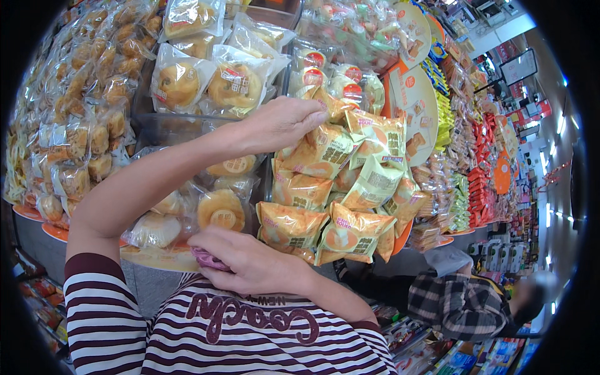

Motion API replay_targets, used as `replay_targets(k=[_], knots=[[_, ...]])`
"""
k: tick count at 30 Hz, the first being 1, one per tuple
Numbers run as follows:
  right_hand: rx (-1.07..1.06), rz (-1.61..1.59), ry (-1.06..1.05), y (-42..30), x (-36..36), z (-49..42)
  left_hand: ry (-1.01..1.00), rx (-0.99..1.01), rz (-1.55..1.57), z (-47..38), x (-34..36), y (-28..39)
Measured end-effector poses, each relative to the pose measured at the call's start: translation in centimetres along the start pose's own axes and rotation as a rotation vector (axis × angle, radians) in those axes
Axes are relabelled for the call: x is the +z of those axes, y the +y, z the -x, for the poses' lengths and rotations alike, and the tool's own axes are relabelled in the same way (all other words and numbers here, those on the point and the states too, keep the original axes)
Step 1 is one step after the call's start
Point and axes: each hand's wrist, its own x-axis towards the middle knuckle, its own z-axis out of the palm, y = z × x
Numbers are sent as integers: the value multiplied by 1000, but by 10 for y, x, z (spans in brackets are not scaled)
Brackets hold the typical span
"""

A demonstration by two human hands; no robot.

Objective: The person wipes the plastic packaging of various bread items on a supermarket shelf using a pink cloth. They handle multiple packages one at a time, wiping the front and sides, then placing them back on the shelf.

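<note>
My left hand (300, 119) reaches across to the right, over the bins. Its curled fingers pinch the edge of an orange-and-yellow packaged cake (333, 105) at the top of a pile. Similar packets (354, 232) lie heaped below and to the right of the hand. Close to my striped shirt, my right hand (234, 262) is closed around a crumpled purple item (210, 260), perhaps cloth; most of it is hidden. Just beyond that hand lie round buns in clear wrap (221, 210). Larger wrapped buns (234, 86) fill the bin above my left forearm.
Bagged small breads (75, 103) are stacked at the left. A clear bin divider (183, 119) runs under my forearm. Round-edged display cards (417, 110) stand right of the packets. A person in a plaid shirt (454, 300) is at the lower right, near shelves.
</note>
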Motion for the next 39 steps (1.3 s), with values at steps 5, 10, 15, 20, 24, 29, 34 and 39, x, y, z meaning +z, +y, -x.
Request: replay_targets(k=[5, 10, 15, 20, 24, 29, 34, 39], knots=[[-26, 36, 38, 4, 5, 3, 33, 5, -46, -1, 4, 1], [63, -21, 25, 0, -3, 5, 49, -31, -73, 1, 1, -4], [-54, 64, 235, -6, -18, 15, 95, -51, -41, 12, -9, 2], [-193, 301, 573, -17, -52, 29, 235, -162, 267, 40, -20, 2], [-177, 437, 880, -21, -74, 30, 258, -229, 329, 58, -26, 23], [-257, 992, 800, -7, -84, 2, 202, -188, 457, 79, -17, 47], [-152, 1145, 774, -1, -63, -5, 247, -159, 484, 93, -17, 53], [-204, 997, 792, 4, -74, 3, 342, -160, 435, 101, -23, 62]])
